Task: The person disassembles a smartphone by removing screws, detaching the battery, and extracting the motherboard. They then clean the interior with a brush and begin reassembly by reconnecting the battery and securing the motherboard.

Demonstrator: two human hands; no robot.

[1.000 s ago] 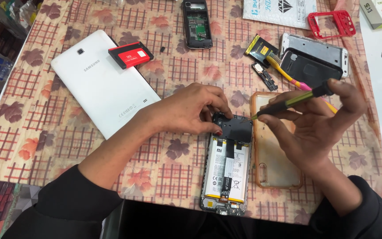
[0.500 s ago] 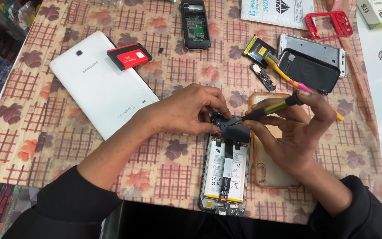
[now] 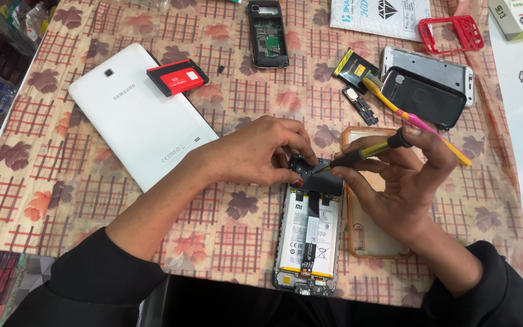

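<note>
Left hand [image 3: 255, 151] lies palm-down, fingers curled; right hand [image 3: 404, 181] pinches, palm up.

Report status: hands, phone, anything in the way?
Left hand pinning the opened phone at its top. Right hand holding screwdriver, tip on the phone's black cover. Clear case alongside; nothing blocking.

head view, close, looking down
</note>
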